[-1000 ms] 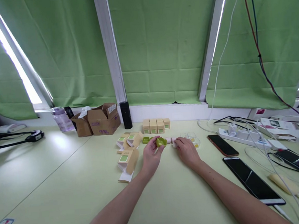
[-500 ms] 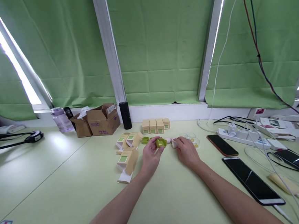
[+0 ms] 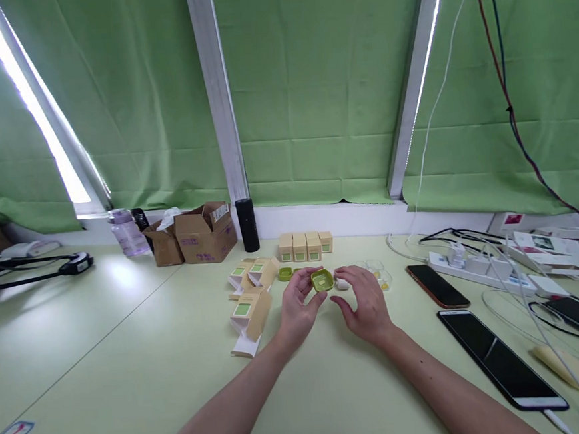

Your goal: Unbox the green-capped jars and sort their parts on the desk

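Observation:
My left hand point(image 3: 299, 306) pinches a small green square dish point(image 3: 322, 280) by its left side, with its hollow facing me. Just right of it is my right hand point(image 3: 364, 301), thumb and fingers spread and nothing gripped between them. A small white object point(image 3: 343, 284) shows close to the fingertips of that hand; its kind is too small to tell, and fingers partly cover it. Another green dish point(image 3: 284, 273) lies behind my left hand. Clear plastic cups point(image 3: 383, 279) with yellow bits inside stand beyond my right hand, partly hidden by it.
Opened paper boxes point(image 3: 250, 314) lie left of my hands, and several closed small boxes point(image 3: 300, 248) stand behind. Further back are a cardboard carton point(image 3: 205, 237), a black cylinder point(image 3: 247, 226) and a purple bottle point(image 3: 128, 233). Phones point(image 3: 501, 357), cables and a power strip point(image 3: 479, 273) occupy the right.
My right hand has opened, its thumb moving away from the fingers and from the whitish object it was holding. The left hand still holds the green dish. The view has shifted slightly.

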{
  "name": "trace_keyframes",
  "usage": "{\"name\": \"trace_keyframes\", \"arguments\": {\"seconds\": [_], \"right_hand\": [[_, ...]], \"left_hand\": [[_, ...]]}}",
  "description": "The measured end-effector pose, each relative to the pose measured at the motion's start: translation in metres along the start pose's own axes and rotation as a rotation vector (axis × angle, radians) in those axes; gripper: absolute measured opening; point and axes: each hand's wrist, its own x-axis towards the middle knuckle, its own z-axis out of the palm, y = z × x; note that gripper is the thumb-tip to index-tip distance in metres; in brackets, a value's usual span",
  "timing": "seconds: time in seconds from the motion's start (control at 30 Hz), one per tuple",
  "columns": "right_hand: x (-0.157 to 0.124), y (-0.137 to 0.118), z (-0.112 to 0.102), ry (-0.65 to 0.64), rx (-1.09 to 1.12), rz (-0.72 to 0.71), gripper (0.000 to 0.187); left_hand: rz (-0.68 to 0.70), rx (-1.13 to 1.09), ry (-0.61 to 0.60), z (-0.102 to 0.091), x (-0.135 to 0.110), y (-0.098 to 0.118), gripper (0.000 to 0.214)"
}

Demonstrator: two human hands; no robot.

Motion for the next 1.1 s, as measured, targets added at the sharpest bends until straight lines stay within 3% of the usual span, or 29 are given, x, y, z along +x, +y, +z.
{"name": "trace_keyframes", "arguments": {"seconds": [0.27,0.57,1.1], "right_hand": [[0.001,-0.012,0.006,0.031,0.092,0.021,0.055],[0.003,-0.016,0.006,0.067,0.16,0.082,0.037],[0.01,-0.021,-0.008,0.025,0.172,0.133,0.046]], "left_hand": [[-0.05,-0.015,-0.016,0.008,-0.004,-0.003,0.048],[-0.103,0.043,-0.07,0.013,-0.01,-0.01,0.055],[0.019,0.31,0.014,0.006,-0.007,-0.013,0.034]]}}
